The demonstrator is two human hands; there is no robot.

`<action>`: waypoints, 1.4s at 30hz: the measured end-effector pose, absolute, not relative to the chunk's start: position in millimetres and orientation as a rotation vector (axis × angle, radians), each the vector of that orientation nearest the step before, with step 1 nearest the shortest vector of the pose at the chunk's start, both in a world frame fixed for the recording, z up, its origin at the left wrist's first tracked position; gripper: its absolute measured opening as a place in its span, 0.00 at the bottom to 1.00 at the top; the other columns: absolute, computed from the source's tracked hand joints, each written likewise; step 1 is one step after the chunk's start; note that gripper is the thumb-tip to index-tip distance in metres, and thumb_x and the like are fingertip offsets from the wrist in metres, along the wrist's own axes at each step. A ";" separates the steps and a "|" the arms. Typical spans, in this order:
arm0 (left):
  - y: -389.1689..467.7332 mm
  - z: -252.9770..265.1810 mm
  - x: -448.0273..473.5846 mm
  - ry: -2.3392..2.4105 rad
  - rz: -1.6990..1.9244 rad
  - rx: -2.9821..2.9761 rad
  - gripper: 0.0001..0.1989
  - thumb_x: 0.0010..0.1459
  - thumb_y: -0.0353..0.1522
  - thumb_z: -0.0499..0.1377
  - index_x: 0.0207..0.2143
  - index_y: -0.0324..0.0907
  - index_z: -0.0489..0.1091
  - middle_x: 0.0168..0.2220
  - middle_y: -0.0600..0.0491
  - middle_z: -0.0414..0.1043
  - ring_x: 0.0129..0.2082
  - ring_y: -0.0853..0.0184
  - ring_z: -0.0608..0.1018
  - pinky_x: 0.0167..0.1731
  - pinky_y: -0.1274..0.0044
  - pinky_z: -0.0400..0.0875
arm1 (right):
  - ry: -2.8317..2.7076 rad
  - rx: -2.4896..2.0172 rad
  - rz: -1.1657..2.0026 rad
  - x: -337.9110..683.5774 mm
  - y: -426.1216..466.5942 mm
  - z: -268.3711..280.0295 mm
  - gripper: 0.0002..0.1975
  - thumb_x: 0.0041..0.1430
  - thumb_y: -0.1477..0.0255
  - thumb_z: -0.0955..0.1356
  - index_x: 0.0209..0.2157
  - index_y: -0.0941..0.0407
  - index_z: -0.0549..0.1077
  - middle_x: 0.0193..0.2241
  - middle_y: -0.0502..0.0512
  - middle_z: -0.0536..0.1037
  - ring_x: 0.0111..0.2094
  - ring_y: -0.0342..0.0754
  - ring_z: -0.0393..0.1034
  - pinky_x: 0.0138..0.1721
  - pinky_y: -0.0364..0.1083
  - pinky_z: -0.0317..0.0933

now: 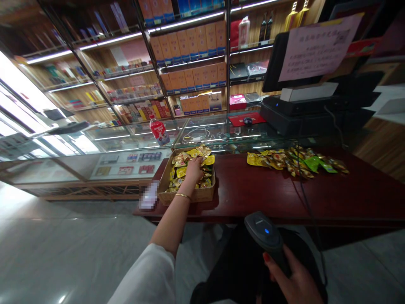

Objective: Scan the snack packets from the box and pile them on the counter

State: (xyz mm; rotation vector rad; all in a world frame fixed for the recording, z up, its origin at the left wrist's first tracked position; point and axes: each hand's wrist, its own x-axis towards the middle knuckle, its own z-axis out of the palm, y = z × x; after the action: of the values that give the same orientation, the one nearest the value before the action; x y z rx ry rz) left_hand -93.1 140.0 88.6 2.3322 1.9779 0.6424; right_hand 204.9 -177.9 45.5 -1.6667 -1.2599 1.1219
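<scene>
My left hand reaches into an open cardboard box at the left end of the table. Its fingers are curled down among yellow and gold snack packets; whatever is between the fingertips is hidden. One yellow packet lies right beside those fingers. Low on the right, my right hand is wrapped around the handle of a dark barcode scanner with a blue light on top. The scanner is held above my lap, in front of the table edge.
More packets lie in a row on the dark red table, with a cable crossing them. A glass counter behind carries a red-labelled bottle, a mouse and a monitor with a paper sheet. A blurred-out object lies left of the box.
</scene>
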 end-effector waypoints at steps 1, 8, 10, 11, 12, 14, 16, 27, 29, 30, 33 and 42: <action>138.0 89.0 -93.5 1.998 0.640 2.318 0.36 0.49 0.19 0.58 0.63 0.39 0.67 0.57 0.42 0.71 0.56 0.53 0.72 0.58 0.67 0.65 | -1.257 -1.668 1.125 204.8 -178.7 45.0 0.28 0.56 0.46 0.68 0.48 0.52 0.76 0.27 0.51 0.82 0.28 0.52 0.76 0.32 0.43 0.69; 122.0 91.4 -89.9 2.120 0.592 2.221 0.28 0.55 0.23 0.56 0.60 0.40 0.71 0.50 0.42 0.76 0.53 0.54 0.74 0.57 0.67 0.65 | -1.153 -1.641 1.286 201.9 -182.4 43.0 0.31 0.55 0.46 0.69 0.51 0.54 0.73 0.24 0.48 0.80 0.26 0.51 0.75 0.30 0.44 0.70; 115.4 92.9 -89.2 2.192 0.615 2.159 0.26 0.56 0.24 0.55 0.58 0.40 0.72 0.51 0.41 0.76 0.53 0.51 0.74 0.55 0.63 0.65 | -1.166 -1.625 1.262 201.7 -181.8 42.2 0.29 0.55 0.47 0.70 0.50 0.54 0.74 0.25 0.49 0.80 0.26 0.51 0.76 0.30 0.44 0.70; 111.9 93.9 -89.0 2.237 0.628 2.119 0.25 0.56 0.24 0.55 0.57 0.40 0.72 0.51 0.41 0.76 0.54 0.50 0.73 0.55 0.61 0.65 | -1.183 -1.626 1.234 201.8 -181.3 41.8 0.28 0.55 0.47 0.70 0.49 0.53 0.75 0.25 0.49 0.80 0.27 0.51 0.75 0.31 0.44 0.70; 108.6 95.0 -88.7 2.280 0.644 2.079 0.25 0.56 0.24 0.55 0.56 0.41 0.73 0.52 0.41 0.75 0.55 0.48 0.72 0.54 0.59 0.65 | -1.200 -1.627 1.200 202.0 -180.7 41.6 0.28 0.56 0.47 0.69 0.49 0.53 0.75 0.25 0.49 0.79 0.27 0.51 0.75 0.31 0.44 0.69; 104.0 97.8 -87.6 2.342 0.705 2.026 0.23 0.56 0.24 0.55 0.54 0.43 0.74 0.54 0.42 0.74 0.58 0.47 0.70 0.55 0.57 0.63 | -1.228 -1.634 1.146 202.3 -179.4 41.8 0.27 0.56 0.48 0.69 0.49 0.53 0.76 0.23 0.49 0.77 0.26 0.51 0.73 0.30 0.44 0.69; 104.2 100.7 -85.6 2.345 0.781 2.031 0.22 0.60 0.26 0.54 0.55 0.44 0.72 0.57 0.43 0.73 0.60 0.49 0.69 0.56 0.58 0.62 | -1.243 -1.637 1.142 202.2 -178.0 43.0 0.27 0.57 0.48 0.69 0.49 0.53 0.76 0.23 0.49 0.78 0.26 0.51 0.73 0.30 0.44 0.68; 127.7 102.0 -84.0 2.366 0.544 1.975 0.38 0.56 0.37 0.63 0.66 0.37 0.57 0.59 0.34 0.67 0.59 0.46 0.72 0.55 0.60 0.66 | -1.166 -1.649 1.266 198.8 -178.6 45.6 0.31 0.58 0.45 0.67 0.52 0.54 0.71 0.25 0.48 0.78 0.27 0.51 0.75 0.30 0.44 0.70; 123.3 101.5 -84.4 2.414 0.524 1.963 0.37 0.55 0.38 0.63 0.65 0.37 0.59 0.58 0.34 0.68 0.59 0.42 0.70 0.56 0.56 0.65 | -1.195 -1.686 1.178 199.5 -177.7 48.4 0.29 0.57 0.46 0.67 0.49 0.53 0.73 0.22 0.47 0.76 0.25 0.51 0.73 0.30 0.44 0.69; 121.3 101.1 -84.1 2.425 0.513 1.965 0.35 0.55 0.37 0.63 0.64 0.38 0.61 0.58 0.34 0.69 0.60 0.41 0.69 0.56 0.55 0.64 | -1.210 -1.696 1.121 199.8 -177.1 49.8 0.28 0.57 0.46 0.67 0.48 0.53 0.74 0.21 0.46 0.75 0.25 0.51 0.73 0.30 0.45 0.68; 119.2 98.9 -83.5 2.359 0.521 2.001 0.32 0.55 0.31 0.61 0.63 0.40 0.62 0.57 0.36 0.69 0.58 0.45 0.71 0.55 0.59 0.65 | -1.201 -1.687 0.972 199.3 -175.8 53.8 0.25 0.56 0.48 0.68 0.45 0.53 0.75 0.21 0.48 0.76 0.25 0.51 0.73 0.31 0.45 0.68; 118.7 91.3 -99.5 2.209 0.739 1.841 0.58 0.43 0.38 0.74 0.71 0.39 0.47 0.59 0.34 0.63 0.59 0.47 0.71 0.57 0.64 0.65 | -1.052 -1.686 0.918 196.7 -176.6 61.9 0.25 0.55 0.45 0.68 0.38 0.53 0.75 0.20 0.48 0.75 0.25 0.50 0.72 0.28 0.45 0.65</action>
State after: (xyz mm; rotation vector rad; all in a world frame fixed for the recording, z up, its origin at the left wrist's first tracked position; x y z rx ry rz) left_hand -99.5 118.7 91.3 1.8410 2.2087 0.7387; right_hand 196.7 -176.6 61.9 -1.6857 -1.0516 0.9182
